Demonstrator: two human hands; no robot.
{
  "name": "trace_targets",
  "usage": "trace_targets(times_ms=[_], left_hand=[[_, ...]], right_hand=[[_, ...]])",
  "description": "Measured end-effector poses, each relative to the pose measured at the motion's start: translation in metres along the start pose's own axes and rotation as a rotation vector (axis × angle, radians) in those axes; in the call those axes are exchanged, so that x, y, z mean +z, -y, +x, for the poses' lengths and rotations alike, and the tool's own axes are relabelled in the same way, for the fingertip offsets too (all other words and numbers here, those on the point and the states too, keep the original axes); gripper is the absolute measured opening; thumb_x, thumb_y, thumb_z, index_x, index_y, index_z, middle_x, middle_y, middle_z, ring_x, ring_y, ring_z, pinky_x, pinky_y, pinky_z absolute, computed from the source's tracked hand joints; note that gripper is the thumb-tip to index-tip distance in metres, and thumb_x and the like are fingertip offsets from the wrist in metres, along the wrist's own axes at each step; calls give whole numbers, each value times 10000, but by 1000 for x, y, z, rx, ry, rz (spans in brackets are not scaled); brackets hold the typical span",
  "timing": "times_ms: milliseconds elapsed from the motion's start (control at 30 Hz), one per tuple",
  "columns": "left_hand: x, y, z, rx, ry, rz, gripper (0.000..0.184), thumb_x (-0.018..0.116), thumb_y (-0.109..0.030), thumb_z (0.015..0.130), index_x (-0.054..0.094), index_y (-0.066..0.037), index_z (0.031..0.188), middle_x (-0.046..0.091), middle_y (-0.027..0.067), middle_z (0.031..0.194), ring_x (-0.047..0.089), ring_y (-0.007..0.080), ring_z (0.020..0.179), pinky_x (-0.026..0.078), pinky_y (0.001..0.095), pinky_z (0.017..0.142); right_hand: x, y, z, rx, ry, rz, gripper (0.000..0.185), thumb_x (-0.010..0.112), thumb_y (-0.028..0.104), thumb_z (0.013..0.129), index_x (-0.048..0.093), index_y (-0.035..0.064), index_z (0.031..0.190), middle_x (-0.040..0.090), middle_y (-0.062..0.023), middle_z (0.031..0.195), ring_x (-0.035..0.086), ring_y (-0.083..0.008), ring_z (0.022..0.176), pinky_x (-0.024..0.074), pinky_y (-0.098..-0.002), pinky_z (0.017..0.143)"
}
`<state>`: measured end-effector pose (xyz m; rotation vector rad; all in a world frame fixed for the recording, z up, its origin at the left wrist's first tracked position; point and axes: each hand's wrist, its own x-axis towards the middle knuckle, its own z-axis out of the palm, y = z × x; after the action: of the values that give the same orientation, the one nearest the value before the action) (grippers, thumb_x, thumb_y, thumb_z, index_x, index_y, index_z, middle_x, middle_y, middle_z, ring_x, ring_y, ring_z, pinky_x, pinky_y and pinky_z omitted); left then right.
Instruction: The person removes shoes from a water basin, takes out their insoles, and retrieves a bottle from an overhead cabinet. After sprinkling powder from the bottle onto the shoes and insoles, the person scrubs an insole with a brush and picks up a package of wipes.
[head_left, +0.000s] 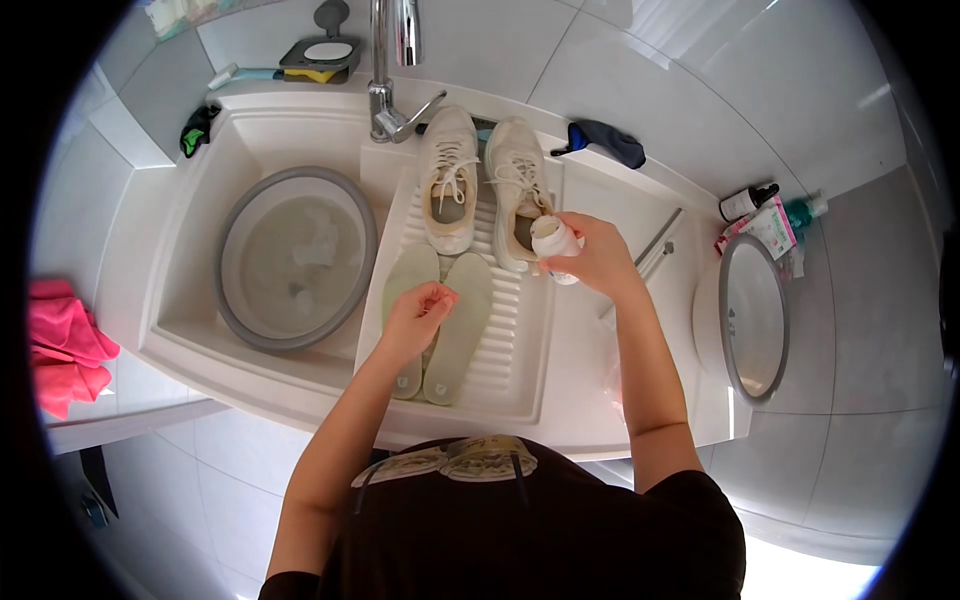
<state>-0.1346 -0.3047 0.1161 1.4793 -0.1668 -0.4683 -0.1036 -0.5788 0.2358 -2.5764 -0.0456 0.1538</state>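
Observation:
My right hand [595, 255] is wrapped round a small white open-topped bottle [553, 240], held by the heel of the right shoe. Over the two pale green insoles [462, 320], my left hand [418, 318] has its fingertips pinched together; anything between them is too small to make out. The insoles lie side by side on the ribbed washboard [510, 345]. Above them stand two off-white laced shoes, the left shoe [450, 180] and the right shoe [517, 190], toes towards the wall.
A grey-rimmed basin of water [300, 255] sits in the sink at left, near the faucet [383, 100]. Another basin [752, 320] leans at right, below bottles [740, 203]. Dark cloth [605, 141] lies on the back ledge; pink cloth [68, 345] is far left.

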Motion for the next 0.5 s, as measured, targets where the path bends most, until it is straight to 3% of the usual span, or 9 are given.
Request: trace_targets(times_ms=[133, 267, 333, 367, 433, 467, 500], left_hand=[[4, -5, -5, -15, -28, -4, 117, 544, -105, 939, 617, -15, 954, 559, -17, 750, 487, 63, 684, 403, 214, 626], [-1, -18, -3, -71, -44, -18, 124, 560, -109, 928, 606, -30, 1012, 559, -17, 758, 507, 70, 689, 418, 214, 641], [-10, -22, 6, 4, -107, 53, 197, 591, -113, 897, 586, -62, 1087, 582, 53, 942, 558, 112, 767, 458, 247, 683], [-14, -25, 15, 1, -97, 59, 197, 591, -113, 897, 586, -62, 1087, 582, 53, 942, 558, 112, 767, 458, 247, 683], [-24, -32, 36, 236, -324, 377, 287, 621, -97, 849, 568, -90, 1131, 516, 151, 1173, 591, 222, 911, 488, 327, 788], [-30, -32, 47, 234, -308, 379, 287, 621, -97, 849, 568, -90, 1131, 516, 151, 1173, 591, 222, 911, 488, 327, 788], [-35, -33, 58, 311, -294, 524, 305, 626, -89, 832, 570, -95, 1131, 469, 188, 1231, 575, 283, 970, 477, 369, 843]], right_hand=[[1, -6, -6, -63, -182, 374, 590, 815, 164, 634, 624, 61, 1182, 686, -89, 1016, 647, -202, 937, 490, -310, 845], [3, -4, -13, -80, -316, 550, 588, 811, 122, 667, 599, 16, 1205, 685, -81, 1036, 637, -171, 968, 486, -300, 858], [2, 2, -20, -48, -395, 587, 592, 810, 130, 684, 586, -4, 1216, 684, -80, 1049, 636, -159, 968, 486, -300, 870], [3, 4, -22, -39, -402, 592, 592, 810, 130, 684, 586, -4, 1216, 684, -80, 1049, 636, -159, 968, 486, -300, 870], [9, 10, -30, -2, -485, 624, 583, 805, 123, 687, 592, 8, 1217, 684, -70, 1041, 633, -149, 970, 484, -309, 882], [12, 14, -36, 11, -495, 625, 583, 805, 123, 687, 592, 8, 1217, 684, -70, 1041, 633, -149, 970, 484, -309, 882], [14, 20, -41, 28, -503, 624, 585, 805, 123, 688, 591, 9, 1221, 682, -68, 1043, 631, -149, 976, 484, -312, 885]])
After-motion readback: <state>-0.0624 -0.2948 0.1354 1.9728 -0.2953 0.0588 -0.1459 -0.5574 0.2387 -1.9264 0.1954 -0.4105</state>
